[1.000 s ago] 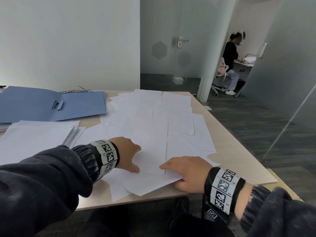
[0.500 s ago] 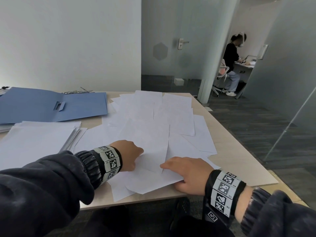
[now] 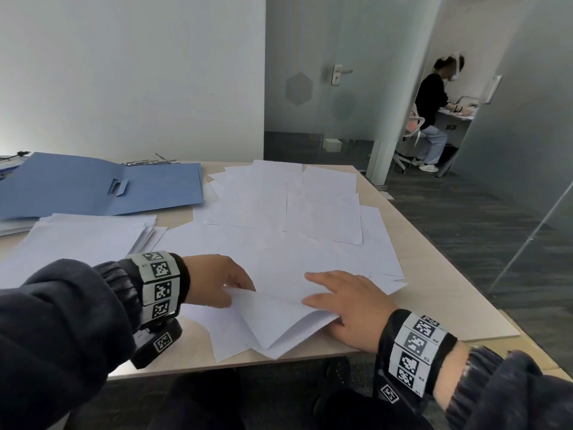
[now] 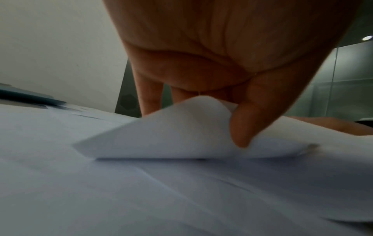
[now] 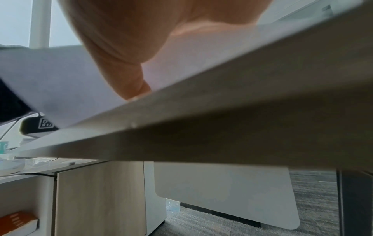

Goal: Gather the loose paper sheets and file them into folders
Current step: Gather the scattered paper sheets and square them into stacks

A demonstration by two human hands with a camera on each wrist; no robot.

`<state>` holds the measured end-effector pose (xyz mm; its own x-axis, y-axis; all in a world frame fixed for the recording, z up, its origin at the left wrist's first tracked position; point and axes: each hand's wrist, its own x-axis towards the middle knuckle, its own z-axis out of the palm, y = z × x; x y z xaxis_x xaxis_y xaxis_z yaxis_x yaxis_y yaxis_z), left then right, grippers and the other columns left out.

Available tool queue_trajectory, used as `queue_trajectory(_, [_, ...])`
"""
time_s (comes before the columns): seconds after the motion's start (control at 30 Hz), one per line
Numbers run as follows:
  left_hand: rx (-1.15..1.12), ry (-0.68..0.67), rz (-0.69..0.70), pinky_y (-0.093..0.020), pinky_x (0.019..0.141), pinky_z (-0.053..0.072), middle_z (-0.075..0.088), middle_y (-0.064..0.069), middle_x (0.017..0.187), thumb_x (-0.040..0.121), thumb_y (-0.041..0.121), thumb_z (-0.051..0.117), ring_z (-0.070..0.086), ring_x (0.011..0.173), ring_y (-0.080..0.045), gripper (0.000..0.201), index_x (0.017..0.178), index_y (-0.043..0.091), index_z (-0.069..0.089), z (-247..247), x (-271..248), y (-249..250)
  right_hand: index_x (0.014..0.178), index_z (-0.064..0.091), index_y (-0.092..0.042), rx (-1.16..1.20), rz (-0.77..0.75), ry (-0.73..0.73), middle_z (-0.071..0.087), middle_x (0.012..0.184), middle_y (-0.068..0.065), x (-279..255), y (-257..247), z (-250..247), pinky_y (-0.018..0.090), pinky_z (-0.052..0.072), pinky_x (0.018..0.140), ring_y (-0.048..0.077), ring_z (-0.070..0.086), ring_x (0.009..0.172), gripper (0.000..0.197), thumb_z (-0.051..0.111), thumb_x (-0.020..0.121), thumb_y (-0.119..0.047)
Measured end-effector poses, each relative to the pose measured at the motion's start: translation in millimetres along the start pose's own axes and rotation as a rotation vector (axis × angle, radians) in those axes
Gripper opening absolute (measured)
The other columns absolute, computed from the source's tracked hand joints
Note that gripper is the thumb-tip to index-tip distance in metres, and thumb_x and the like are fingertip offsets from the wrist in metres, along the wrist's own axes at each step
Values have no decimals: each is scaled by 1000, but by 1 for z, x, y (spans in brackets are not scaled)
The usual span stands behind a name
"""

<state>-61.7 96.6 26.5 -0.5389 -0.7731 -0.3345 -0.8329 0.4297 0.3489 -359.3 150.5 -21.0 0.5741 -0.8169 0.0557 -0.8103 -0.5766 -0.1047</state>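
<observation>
Several loose white sheets (image 3: pixel 279 218) lie spread over the right half of the table. My left hand (image 3: pixel 217 282) pinches the lifted corner of one sheet (image 3: pixel 279 315) near the front edge; the left wrist view shows the thumb (image 4: pixel 248 127) pressed on that curled corner (image 4: pixel 181 131). My right hand (image 3: pixel 347 305) lies on the sheets beside it with fingers stretched flat, its thumb (image 5: pixel 129 83) at the paper's edge. An open blue folder (image 3: pixel 102 184) lies at the back left. A gathered stack of sheets (image 3: pixel 80 240) sits in front of it.
The table's front edge (image 3: pixel 279 363) runs just below my hands, and its right edge (image 3: pixel 449 265) borders a dark carpeted floor. A glass partition stands to the right. A person (image 3: pixel 434 110) works at a desk in the far room.
My left hand has lifted the near corner of a sheet off the pile. The right hand has stayed flat on the papers.
</observation>
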Motion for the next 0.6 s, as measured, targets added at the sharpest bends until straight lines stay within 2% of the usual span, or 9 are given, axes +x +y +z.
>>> queue_trajectory(0.07, [-135, -149, -8, -10, 96, 37, 62, 28, 124, 73, 8, 55, 50, 109, 22, 61, 119, 45, 66, -8, -5, -6, 110, 69, -42, -28, -43, 42, 67, 128, -11, 2, -2, 10, 46, 57, 78, 23, 67, 110, 42, 48, 75, -35])
queue_trajectory(0.13, [-314, -229, -21, -23, 108, 31, 57, 26, 133, 62, 13, 52, 45, 126, 14, 69, 122, 45, 64, -17, -9, -13, 100, 73, -38, -38, -74, 70, 71, 111, -15, 5, -6, 16, 41, 56, 68, 22, 70, 94, 36, 46, 76, -34])
queue_trajectory(0.2, [-444, -169, -95, -30, 110, 31, 55, 19, 138, 59, 17, 52, 44, 132, 0, 68, 120, 43, 64, -24, -6, -20, 90, 75, -36, -56, -75, 86, 71, 103, -17, 6, -13, 17, 38, 53, 64, 21, 69, 88, 35, 43, 77, -34])
queue_trajectory(0.23, [-459, -100, -150, -28, 106, 35, 53, 16, 139, 65, 20, 56, 44, 130, -5, 61, 121, 41, 64, -25, -2, -23, 87, 75, -35, -64, -81, 98, 71, 103, -17, 7, -16, 16, 37, 52, 65, 20, 69, 88, 34, 42, 77, -34])
queue_trajectory(0.3, [-324, 53, -293, -23, 97, 41, 50, 9, 141, 84, 28, 65, 47, 125, -12, 48, 131, 35, 57, -23, 13, -32, 96, 74, -32, -35, -71, 72, 69, 115, -16, 12, -21, 13, 39, 51, 77, 22, 66, 101, 34, 45, 79, -32])
queue_trajectory(0.33, [-217, 109, -368, -25, 100, 41, 49, 7, 143, 89, 35, 65, 49, 126, -16, 50, 137, 32, 51, -20, 22, -38, 108, 72, -31, -6, -47, 25, 64, 128, -14, 14, -23, 12, 41, 48, 88, 23, 61, 115, 37, 47, 82, -33])
queue_trajectory(0.43, [-48, 126, -521, -37, 108, 41, 49, 3, 142, 81, 60, 68, 49, 127, -21, 78, 146, 29, 39, -10, 44, -51, 141, 48, -41, 48, 24, -136, 35, 158, -14, 15, -27, 12, 43, 30, 113, 17, 32, 146, 59, 39, 84, -57])
queue_trajectory(0.5, [31, 107, -555, -40, 106, 41, 45, 0, 142, 70, 70, 71, 48, 127, -24, 92, 145, 30, 36, -9, 50, -49, 148, 35, -45, 27, 47, -174, 22, 163, -16, 15, -29, 15, 43, 22, 118, 12, 20, 150, 67, 41, 84, -65])
queue_trajectory(0.6, [101, 86, -562, -38, 103, 42, 50, -2, 136, 66, 71, 75, 51, 122, -24, 94, 140, 24, 41, -15, 56, -38, 148, 32, -47, 12, 58, -168, 20, 164, -17, 15, -29, 17, 44, 17, 119, 11, 16, 151, 65, 52, 88, -62])
